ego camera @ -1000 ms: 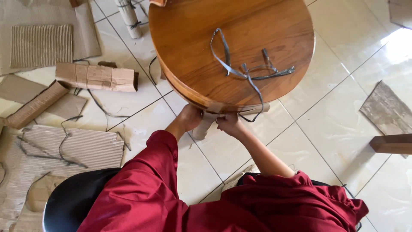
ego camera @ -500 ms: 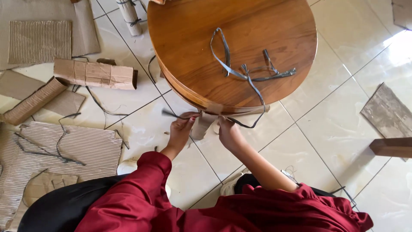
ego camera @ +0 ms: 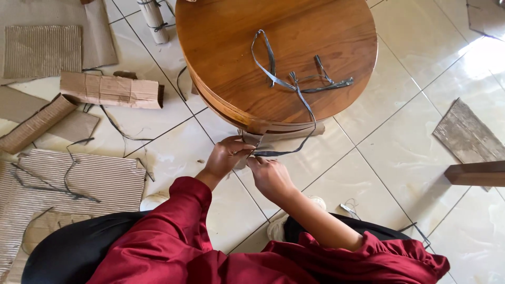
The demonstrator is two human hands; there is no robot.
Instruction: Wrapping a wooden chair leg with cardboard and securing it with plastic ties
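A round wooden table point(ego camera: 236, 47) stands on the tiled floor in front of me. A grey strap point(ego camera: 294, 87) lies knotted on its top and runs over the near edge. Below that edge my left hand point(ego camera: 225, 156) and my right hand point(ego camera: 269, 176) meet, both pinching the strap's lower end beside a cardboard-wrapped table leg point(ego camera: 251, 141). My sleeves are dark red.
Corrugated cardboard sheets point(ego camera: 79, 181) and folded cardboard pieces point(ego camera: 110, 90) with loose grey straps lie at the left. A wrapped leg point(ego camera: 153, 21) lies at the top. At the right are a cardboard scrap point(ego camera: 465, 134) and a wooden piece point(ego camera: 476, 173).
My hands have drawn back from under the table edge toward me and come together, pulling the strap end with them. The view has shifted slightly.
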